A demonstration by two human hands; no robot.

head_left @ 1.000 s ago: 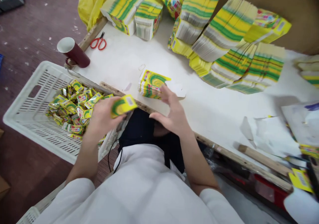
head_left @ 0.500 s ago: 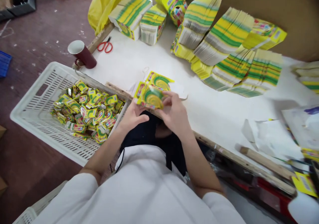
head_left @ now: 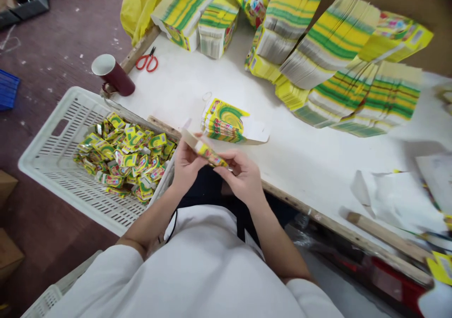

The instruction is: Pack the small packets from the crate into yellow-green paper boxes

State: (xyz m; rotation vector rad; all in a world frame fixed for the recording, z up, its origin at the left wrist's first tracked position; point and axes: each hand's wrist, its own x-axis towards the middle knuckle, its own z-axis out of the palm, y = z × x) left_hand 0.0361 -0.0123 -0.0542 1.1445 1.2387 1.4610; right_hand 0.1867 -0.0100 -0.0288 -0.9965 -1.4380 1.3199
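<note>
Between my two hands is a small yellow-and-green printed carton (head_left: 211,153), tilted so that its narrow printed side faces up and a pale flap stands out at its left end. My left hand (head_left: 187,165) grips the flap end, thumb toward the carton. Fingers and thumb of my right hand (head_left: 242,173) pinch the other end. Just beyond, on the white table, lies a stack of flat printed cartons (head_left: 226,120) with white flaps at its right. Whether anything is inside the held carton, I cannot tell.
A white plastic crate (head_left: 45,153) with many small yellow-green packs (head_left: 130,158) stands left of the table. A maroon mug (head_left: 118,78) and red-handled scissors (head_left: 147,62) lie near the left edge. Bundled carton stacks (head_left: 335,40) line the back; white paper (head_left: 399,200) lies right.
The carton in my hands has come off the stack toward my body and turned from its broad face to its narrow side. Both hands have drawn slightly closer to me.
</note>
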